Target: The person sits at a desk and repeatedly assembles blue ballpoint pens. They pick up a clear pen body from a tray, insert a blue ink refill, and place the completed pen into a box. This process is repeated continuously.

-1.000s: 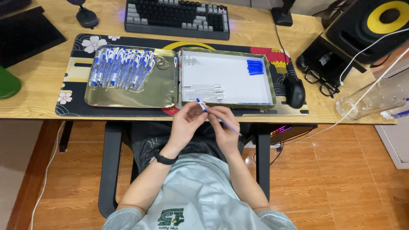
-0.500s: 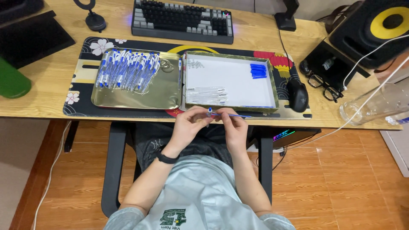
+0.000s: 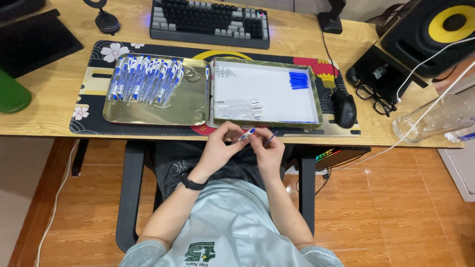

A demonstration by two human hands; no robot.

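Note:
My left hand [image 3: 221, 147] and my right hand [image 3: 263, 148] meet just below the desk's front edge, both gripping a clear pen with blue ends [image 3: 246, 134]. A thin blue part [image 3: 269, 139] sticks out of my right hand's fingers. Right above them lies a white tray with a patterned rim [image 3: 317, 100], holding clear pen barrels [image 3: 239, 108] and blue caps [image 3: 298, 80]. To its left a gold tray [image 3: 195, 106] carries a heap of several blue-and-clear pens [image 3: 145, 79].
A dark desk mat [image 3: 94, 74] lies under both trays. Keyboard [image 3: 210, 21] at the back, black mouse [image 3: 344, 108] and glasses [image 3: 370, 94] to the right, a clear glass [image 3: 433, 121] and speaker [image 3: 435, 29] at far right. Green object [image 3: 11, 94] at left edge.
The pen has gone from one long piece held across both hands to a shorter piece between the fingertips, with a thin blue part now apart in my right hand.

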